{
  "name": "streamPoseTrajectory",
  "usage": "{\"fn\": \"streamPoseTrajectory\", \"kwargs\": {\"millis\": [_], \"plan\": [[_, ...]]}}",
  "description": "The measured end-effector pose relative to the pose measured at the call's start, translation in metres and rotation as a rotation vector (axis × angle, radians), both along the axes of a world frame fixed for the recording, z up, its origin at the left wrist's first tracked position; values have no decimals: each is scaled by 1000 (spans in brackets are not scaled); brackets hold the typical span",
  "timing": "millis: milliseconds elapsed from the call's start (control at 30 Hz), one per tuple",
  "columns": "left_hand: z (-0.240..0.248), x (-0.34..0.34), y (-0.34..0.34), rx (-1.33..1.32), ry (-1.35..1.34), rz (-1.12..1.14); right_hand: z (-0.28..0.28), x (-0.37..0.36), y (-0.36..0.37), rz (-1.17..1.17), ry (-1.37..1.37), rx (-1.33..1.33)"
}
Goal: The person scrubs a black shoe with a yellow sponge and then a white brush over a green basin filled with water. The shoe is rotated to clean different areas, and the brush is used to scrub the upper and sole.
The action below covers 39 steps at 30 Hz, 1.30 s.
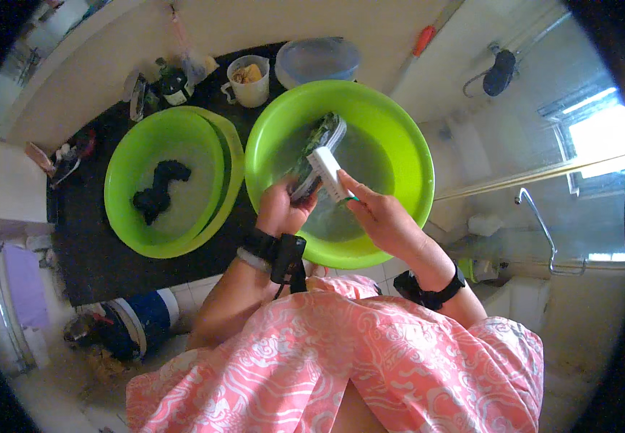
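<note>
My left hand (281, 208) grips the near end of a shoe (318, 138) with a dark patterned upper and a pale sole. The shoe is tilted, its sole edge facing right, over the large green basin (415, 148). From the right, my right hand (384, 220) is closed round a white scrub brush (329, 170), which lies across the shoe's sole. Cloudy water (352, 225) stands in the basin beneath both hands. The fingertips of my left hand are partly hidden behind the shoe.
Nested green basins (121, 216) stand at the left on the black counter (85, 249), a dark wet cloth (159, 189) inside. Behind are a dark bottle (173, 85), a white measuring jug (251, 86) and a clear plastic tub (317, 61). A blue bucket (142, 321) sits below left.
</note>
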State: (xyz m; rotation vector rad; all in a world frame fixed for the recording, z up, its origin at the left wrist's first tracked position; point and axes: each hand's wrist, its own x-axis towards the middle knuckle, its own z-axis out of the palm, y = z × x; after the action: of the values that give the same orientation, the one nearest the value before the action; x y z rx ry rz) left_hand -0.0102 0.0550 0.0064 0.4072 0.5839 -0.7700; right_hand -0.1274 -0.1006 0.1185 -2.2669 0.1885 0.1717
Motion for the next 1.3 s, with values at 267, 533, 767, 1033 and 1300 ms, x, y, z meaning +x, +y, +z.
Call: {"fn": "streamPoseTrajectory", "kwargs": {"millis": [267, 533, 767, 1033, 1300], "plan": [[-37, 2, -2, -126, -186, -109, -23, 21, -20, 120, -140, -56], [-34, -4, -1, 36, -350, -190, -57, 60, -34, 94, -240, -171], [-7, -18, 6, 821, -1334, -305, -34, 26, 6, 156, -339, -494], [-5, -8, 7, 504, -894, -314, -31, 36, 2, 46, -336, -533], [0, -6, 27, 1135, -1776, -359, -16, 25, 14, 204, -200, -468]]}}
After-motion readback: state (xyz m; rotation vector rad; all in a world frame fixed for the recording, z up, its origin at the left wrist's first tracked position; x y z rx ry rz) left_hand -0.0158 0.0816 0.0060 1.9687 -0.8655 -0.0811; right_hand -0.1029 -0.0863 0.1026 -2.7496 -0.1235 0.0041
